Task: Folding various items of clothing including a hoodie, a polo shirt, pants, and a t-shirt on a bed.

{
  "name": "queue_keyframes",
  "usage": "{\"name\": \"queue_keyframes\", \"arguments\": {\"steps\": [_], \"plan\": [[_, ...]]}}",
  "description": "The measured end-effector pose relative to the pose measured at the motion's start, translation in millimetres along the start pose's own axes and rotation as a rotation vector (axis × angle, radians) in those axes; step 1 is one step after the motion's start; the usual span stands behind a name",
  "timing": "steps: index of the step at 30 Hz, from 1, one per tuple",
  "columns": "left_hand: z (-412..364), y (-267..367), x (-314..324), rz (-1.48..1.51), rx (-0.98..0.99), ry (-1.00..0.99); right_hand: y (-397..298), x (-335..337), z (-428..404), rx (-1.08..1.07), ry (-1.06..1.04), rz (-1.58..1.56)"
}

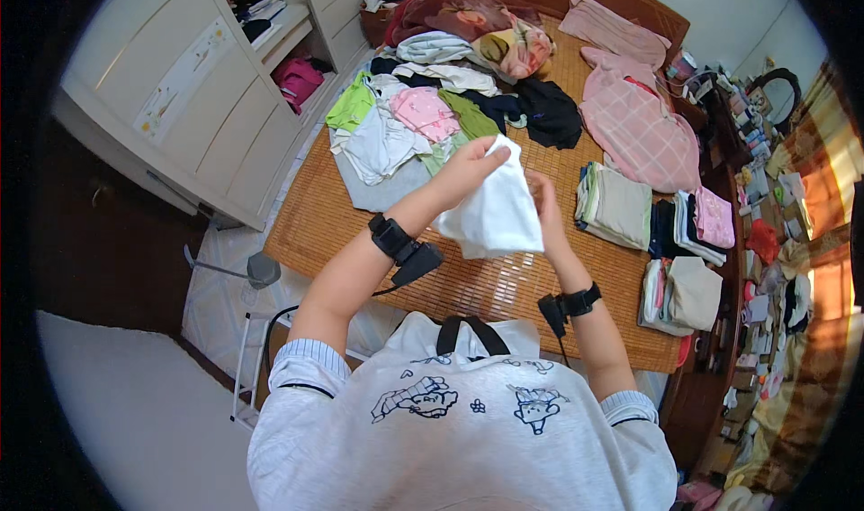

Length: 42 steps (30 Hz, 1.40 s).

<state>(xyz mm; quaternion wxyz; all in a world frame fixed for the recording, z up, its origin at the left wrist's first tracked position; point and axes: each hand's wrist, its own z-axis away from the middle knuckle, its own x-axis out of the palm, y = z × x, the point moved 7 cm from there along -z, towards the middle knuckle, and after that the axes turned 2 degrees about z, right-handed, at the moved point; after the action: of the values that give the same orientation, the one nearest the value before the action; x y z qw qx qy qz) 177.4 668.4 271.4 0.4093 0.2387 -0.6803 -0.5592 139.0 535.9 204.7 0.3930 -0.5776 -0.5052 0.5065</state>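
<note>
A white cloth garment (496,207), folded into a flat piece, hangs in the air above the near part of the bed. My left hand (476,163) grips its upper edge, thumb on top. At its right side is my right hand (545,204), its fingers partly hidden behind the cloth, so its hold on the garment is only partly seen. Beyond my hands spreads a loose heap of clothes, with a pink patterned garment (425,112), a lime green one (351,102), an olive green one (469,114) and a white shirt (385,146). A black garment (548,114) lies at the heap's right.
Folded stacks stand on the right of the bamboo mat (310,220): a beige-topped stack (617,204), a pink-topped stack (714,217) and a cream-topped stack (694,293). A pink checked blanket (641,126) lies behind them. A wardrobe (196,72) stands left, a cluttered dresser (729,126) right.
</note>
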Motion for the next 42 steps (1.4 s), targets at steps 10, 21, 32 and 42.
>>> {"name": "queue_keyframes", "arguments": {"steps": [10,21,32,42], "plan": [[-1.3,21.4,53.5,-0.174,0.325,0.049,36.5,26.0,61.3,0.193,-0.413,0.096],[22.8,53.1,17.3,-0.092,0.219,0.23,114.0,-32.4,36.8,0.103,-0.138,0.092],[67.7,-24.6,-102.1,-0.422,-0.213,0.601,12.4,-109.1,31.9,-0.296,0.318,0.268],[61.3,-68.8,31.8,-1.332,-0.083,0.21,-51.7,-67.1,33.7,-0.166,0.06,0.343]]}}
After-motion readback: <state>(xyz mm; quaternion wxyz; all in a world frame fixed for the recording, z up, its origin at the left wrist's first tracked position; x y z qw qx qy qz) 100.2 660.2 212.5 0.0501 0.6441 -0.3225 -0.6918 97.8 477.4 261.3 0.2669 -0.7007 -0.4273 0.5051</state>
